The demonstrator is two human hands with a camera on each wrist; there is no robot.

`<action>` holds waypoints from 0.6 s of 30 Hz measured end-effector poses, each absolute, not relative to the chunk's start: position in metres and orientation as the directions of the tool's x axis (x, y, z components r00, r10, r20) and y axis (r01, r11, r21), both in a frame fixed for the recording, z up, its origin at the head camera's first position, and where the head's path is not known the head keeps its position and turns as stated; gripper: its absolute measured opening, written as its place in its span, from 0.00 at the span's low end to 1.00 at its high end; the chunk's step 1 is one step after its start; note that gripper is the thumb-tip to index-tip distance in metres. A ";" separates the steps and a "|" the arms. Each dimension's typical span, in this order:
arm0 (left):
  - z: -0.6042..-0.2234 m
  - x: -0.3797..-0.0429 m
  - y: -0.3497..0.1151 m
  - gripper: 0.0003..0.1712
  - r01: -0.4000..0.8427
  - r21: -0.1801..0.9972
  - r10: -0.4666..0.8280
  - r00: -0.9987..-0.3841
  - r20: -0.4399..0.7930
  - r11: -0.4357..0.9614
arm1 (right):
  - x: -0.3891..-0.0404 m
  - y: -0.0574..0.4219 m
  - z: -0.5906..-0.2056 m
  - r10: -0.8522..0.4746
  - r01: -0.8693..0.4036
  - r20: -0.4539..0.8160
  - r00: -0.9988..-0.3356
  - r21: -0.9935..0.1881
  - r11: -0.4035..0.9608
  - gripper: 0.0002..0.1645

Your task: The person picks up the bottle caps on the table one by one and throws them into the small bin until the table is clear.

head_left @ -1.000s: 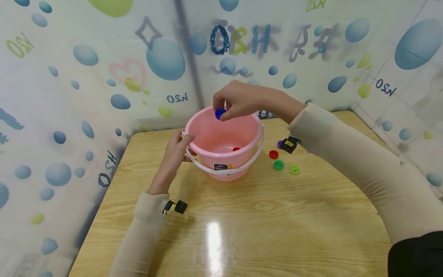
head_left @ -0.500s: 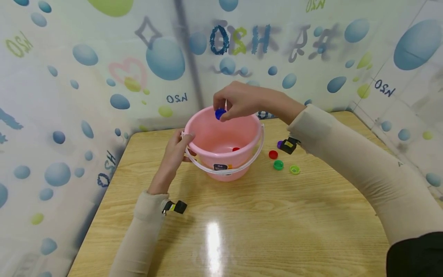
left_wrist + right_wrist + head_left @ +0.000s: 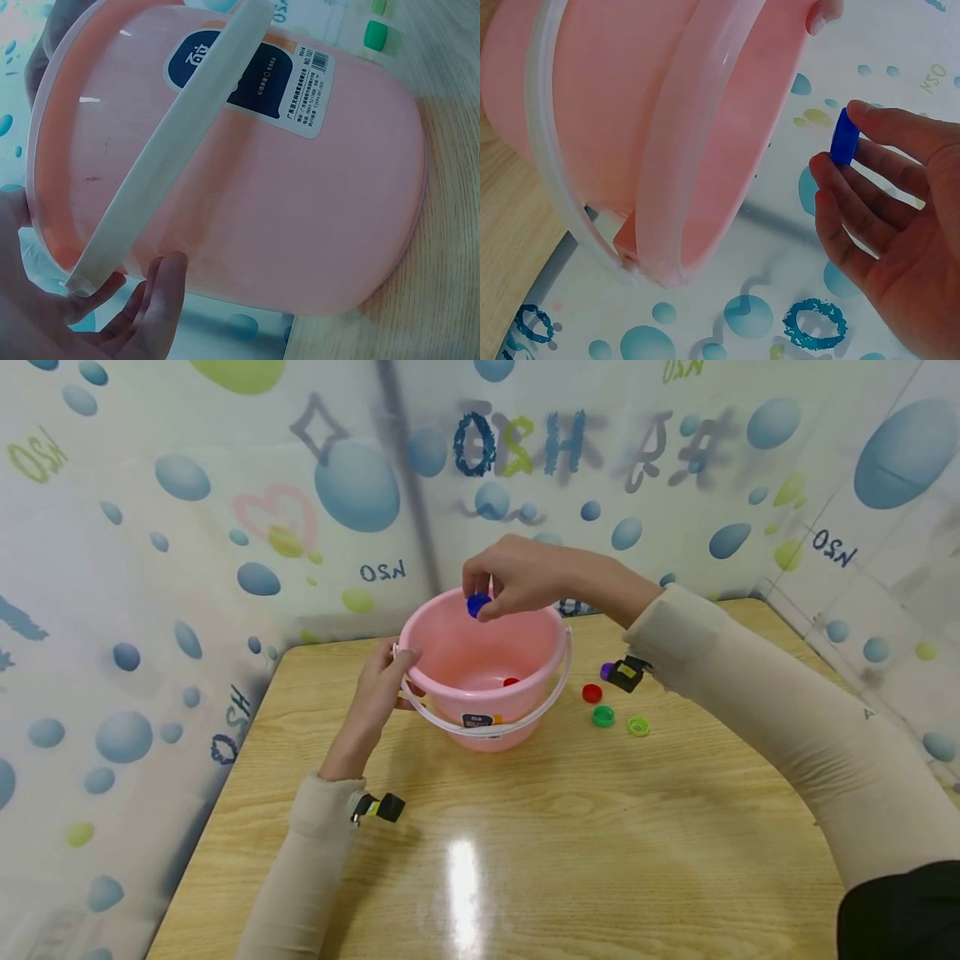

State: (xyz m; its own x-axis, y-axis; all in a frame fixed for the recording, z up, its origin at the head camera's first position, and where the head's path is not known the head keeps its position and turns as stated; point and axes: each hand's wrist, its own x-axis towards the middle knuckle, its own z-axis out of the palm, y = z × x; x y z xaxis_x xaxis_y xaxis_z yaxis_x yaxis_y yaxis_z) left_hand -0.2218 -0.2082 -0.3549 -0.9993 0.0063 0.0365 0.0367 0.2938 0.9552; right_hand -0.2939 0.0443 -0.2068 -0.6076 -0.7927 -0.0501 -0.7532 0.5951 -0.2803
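A pink bucket (image 3: 480,660) with a white handle (image 3: 491,732) stands on the wooden table. My left hand (image 3: 381,692) grips its rim at the left, thumb over the edge and fingers outside, below the handle's joint in the left wrist view. Above the bucket's mouth my right hand (image 3: 517,575) pinches a blue bottle cap (image 3: 477,604) between thumb and fingertips. The right wrist view has the blue cap (image 3: 845,138) edge-on, apart from the rim. Inside the bucket, at the bottom, lies a red cap (image 3: 512,682), partly hidden by the front wall.
Right of the bucket lie a red cap (image 3: 592,693), a green cap (image 3: 603,717), a yellow-green cap (image 3: 638,727) and a purple cap (image 3: 606,672) partly behind the right wrist camera (image 3: 626,675). A patterned curtain (image 3: 322,568) closes off the table's back and left.
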 end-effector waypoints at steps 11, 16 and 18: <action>-0.354 -0.221 -0.208 0.30 0.035 0.955 0.003 -0.999 0.036 0.296 | -0.296 0.046 -0.208 -0.784 -0.744 -0.063 -0.617 -0.280 0.607 0.21; -0.354 -0.221 -0.208 0.30 0.033 0.955 0.003 -0.999 0.034 0.295 | -0.296 0.047 -0.209 -0.784 -0.744 -0.064 -0.618 -0.276 0.609 0.20; -0.354 -0.221 -0.208 0.30 0.034 0.955 0.004 -0.999 0.034 0.293 | -0.295 0.047 -0.209 -0.786 -0.746 -0.061 -0.616 -0.274 0.606 0.20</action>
